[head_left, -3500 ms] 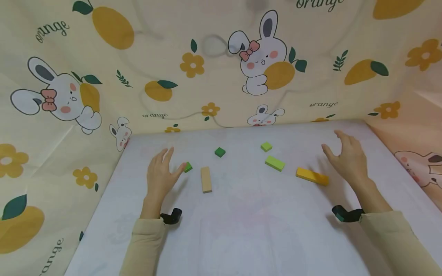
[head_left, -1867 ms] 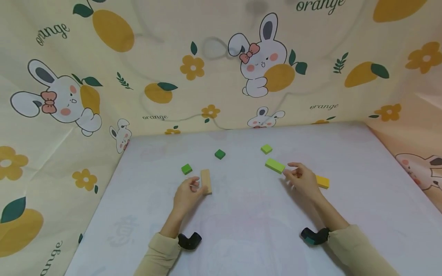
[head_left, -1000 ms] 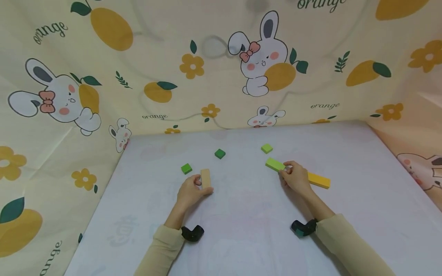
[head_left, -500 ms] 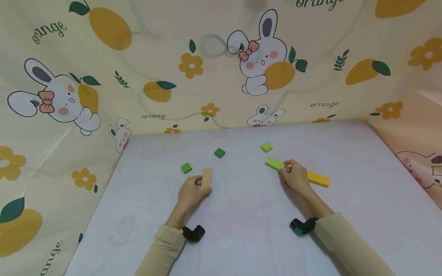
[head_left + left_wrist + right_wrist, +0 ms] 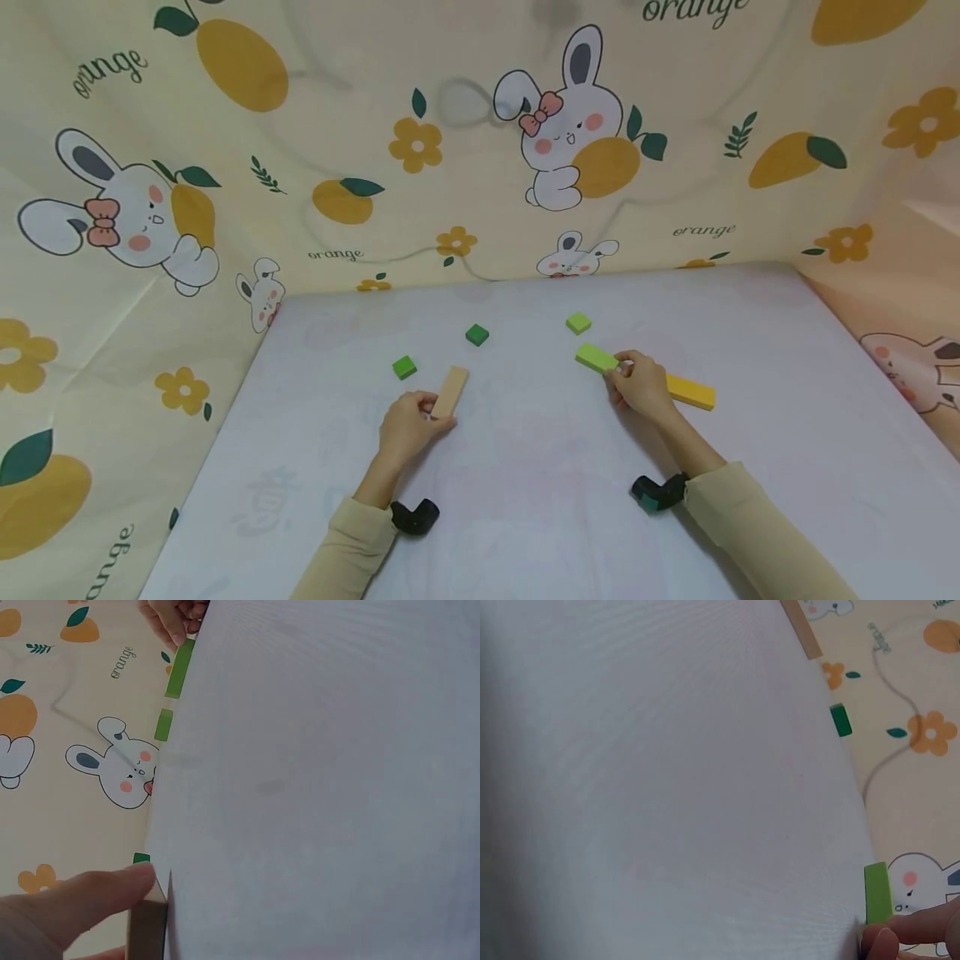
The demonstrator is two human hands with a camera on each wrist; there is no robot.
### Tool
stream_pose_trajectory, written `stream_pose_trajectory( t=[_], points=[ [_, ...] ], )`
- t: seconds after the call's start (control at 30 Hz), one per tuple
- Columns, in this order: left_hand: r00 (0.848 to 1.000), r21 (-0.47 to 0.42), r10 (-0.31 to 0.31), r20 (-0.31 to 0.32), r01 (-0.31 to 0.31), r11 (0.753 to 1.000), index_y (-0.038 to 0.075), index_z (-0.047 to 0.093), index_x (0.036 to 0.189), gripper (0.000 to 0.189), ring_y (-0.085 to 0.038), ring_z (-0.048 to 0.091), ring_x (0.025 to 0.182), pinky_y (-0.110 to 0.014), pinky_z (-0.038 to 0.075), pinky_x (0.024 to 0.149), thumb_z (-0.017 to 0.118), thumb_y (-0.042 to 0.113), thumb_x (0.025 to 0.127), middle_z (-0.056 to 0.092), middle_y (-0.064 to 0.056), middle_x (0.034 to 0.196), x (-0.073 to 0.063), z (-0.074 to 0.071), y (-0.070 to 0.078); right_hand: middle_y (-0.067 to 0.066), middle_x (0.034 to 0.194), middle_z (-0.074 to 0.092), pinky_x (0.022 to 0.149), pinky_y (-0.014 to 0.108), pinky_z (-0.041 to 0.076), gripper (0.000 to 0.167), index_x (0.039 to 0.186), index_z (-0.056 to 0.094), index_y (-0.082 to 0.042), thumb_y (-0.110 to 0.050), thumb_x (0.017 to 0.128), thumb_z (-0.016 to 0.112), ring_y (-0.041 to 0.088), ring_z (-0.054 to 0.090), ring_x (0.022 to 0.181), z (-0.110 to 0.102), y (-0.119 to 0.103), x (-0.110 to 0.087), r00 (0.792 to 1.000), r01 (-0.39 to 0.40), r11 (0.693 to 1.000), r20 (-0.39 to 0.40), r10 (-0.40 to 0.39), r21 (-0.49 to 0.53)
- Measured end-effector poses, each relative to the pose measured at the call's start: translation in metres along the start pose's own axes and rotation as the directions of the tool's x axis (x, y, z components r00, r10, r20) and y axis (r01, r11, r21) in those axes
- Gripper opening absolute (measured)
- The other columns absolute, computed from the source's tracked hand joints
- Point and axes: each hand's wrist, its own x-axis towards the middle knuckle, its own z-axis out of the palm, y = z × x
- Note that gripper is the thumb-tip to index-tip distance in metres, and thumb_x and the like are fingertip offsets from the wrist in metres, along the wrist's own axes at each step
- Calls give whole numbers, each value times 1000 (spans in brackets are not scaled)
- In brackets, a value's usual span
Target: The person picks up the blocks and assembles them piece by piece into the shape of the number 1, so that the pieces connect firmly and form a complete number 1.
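My left hand (image 5: 407, 427) grips the near end of a plain wooden block (image 5: 452, 392), long and flat, which slants away to the right. In the left wrist view the thumb (image 5: 112, 892) lies against that block (image 5: 147, 930). My right hand (image 5: 642, 385) pinches the near right end of a long light-green block (image 5: 597, 357). The right wrist view shows fingertips at the end of this light-green block (image 5: 878, 891). Just right of the right hand lies a long yellow block (image 5: 692, 392), its left end hidden behind the hand.
A small green block (image 5: 404, 367) lies beyond the left hand. Farther back are a dark green block (image 5: 477, 335) and a small light-green block (image 5: 578, 322). A patterned cloth (image 5: 480, 167) rises behind the white tabletop (image 5: 517, 500).
Both hands have come inward, the left to the wooden block and the right to the long light-green block. The wooden block has turned clockwise in the left hand; lately the right hand stays still.
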Motion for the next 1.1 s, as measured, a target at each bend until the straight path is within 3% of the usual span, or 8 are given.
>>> stream_pose_trajectory(
  t=[0.37,0.63,0.83,1.1],
  points=[
    [999,-12,4,-46,-4,1000,2,74,96,38,-13,59,68,-23,38,58,85,24,68,72,-8,79,-1,-2,0,2,58,58,42,20,42,45,128,49,13,-12,92,58,5,49,41,0,3,1,1000,5,1000,-5,-5,-5],
    [997,-49,12,-81,-16,999,3,75,100,37,-12,58,68,-21,39,60,83,19,68,70,-9,80,0,-6,-2,-7,52,55,41,20,41,48,133,45,11,-12,93,57,2,47,38,-3,4,1,998,-62,992,38,59,107],
    [990,-55,87,-108,-94,994,3,75,100,35,-15,60,70,-23,41,61,81,17,68,68,-11,81,-1,-10,1,-10,51,55,42,18,42,51,138,41,7,-13,94,56,1,49,41,-3,5,1,987,-150,964,91,132,222],
    [989,-88,137,-55,-142,986,3,75,102,37,-19,61,75,-24,43,64,80,15,67,67,-13,85,-5,-12,14,-10,50,56,42,19,42,52,140,40,6,-14,94,57,1,48,40,-4,4,2,983,-170,960,101,151,222]
  ],
)
